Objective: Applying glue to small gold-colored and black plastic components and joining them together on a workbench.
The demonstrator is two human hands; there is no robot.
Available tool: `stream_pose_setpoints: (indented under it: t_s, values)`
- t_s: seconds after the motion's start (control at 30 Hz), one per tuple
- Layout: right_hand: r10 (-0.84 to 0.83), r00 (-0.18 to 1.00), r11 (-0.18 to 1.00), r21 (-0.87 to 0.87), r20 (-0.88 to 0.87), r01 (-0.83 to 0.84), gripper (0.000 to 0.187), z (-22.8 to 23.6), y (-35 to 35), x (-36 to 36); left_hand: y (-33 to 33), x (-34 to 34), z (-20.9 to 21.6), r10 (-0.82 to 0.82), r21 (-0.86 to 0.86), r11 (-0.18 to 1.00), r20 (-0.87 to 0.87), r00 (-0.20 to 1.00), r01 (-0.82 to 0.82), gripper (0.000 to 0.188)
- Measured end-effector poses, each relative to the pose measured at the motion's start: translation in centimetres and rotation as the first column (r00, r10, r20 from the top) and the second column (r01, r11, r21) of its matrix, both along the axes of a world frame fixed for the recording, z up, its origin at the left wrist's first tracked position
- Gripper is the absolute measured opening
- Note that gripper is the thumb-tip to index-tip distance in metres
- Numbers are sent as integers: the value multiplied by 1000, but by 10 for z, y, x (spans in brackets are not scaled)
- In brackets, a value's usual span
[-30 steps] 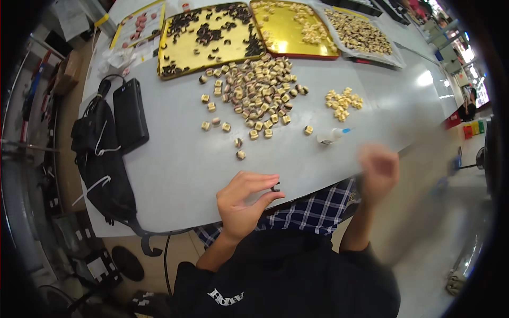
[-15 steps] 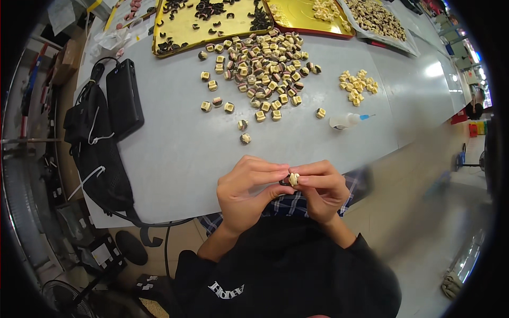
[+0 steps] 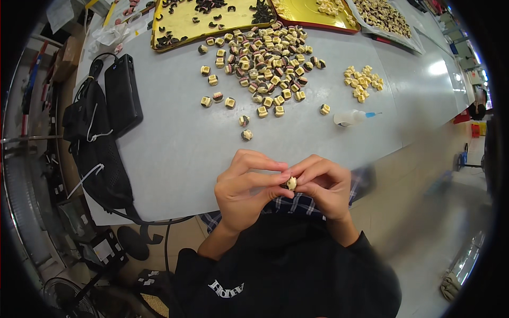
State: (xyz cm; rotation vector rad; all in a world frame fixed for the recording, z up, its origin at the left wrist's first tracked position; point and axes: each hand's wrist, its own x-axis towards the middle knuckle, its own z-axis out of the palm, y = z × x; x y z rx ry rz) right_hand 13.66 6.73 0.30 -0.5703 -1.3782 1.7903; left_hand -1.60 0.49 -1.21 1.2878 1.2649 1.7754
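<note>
Above the table's near edge, a small cream and dark rounded piece is pinched between my two hands. My left hand grips its dark side with thumb and fingertips. On the cream side, the fingertips of my right hand close against it. Fingers partly cover the piece, so its full shape is hidden. Similar cream, pink and dark pieces lie in a heap farther out, with two loose ones nearest my hands. To the right are a pile of cream parts and a small bottle with a blue needle tip.
A gold tray of dark curved parts stands at the far side. Beside it are a second gold tray and a lined tray of many small pieces. A black power pack and a black pouch with cables lie left.
My right fingers have shifted and re-gripped around the piece, which has turned slightly and sits a little lower. The view has moved slightly; the heap and bottle look undisturbed.
</note>
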Motion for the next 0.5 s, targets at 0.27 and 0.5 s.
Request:
stream_pose_setpoints:
  t_s: [0.27, 0.5]
  values:
    - [173, 978, 822, -530, -116, -208, 30, 1, 4, 4, 0, 0, 0, 0, -27, 1000, -140, 990, -3, 33]
    - [167, 970, 814, -531, -177, -237, 31, -2, 3, 5, 0, 3, 3, 49, -3, 999, -276, 960, -52, 33]
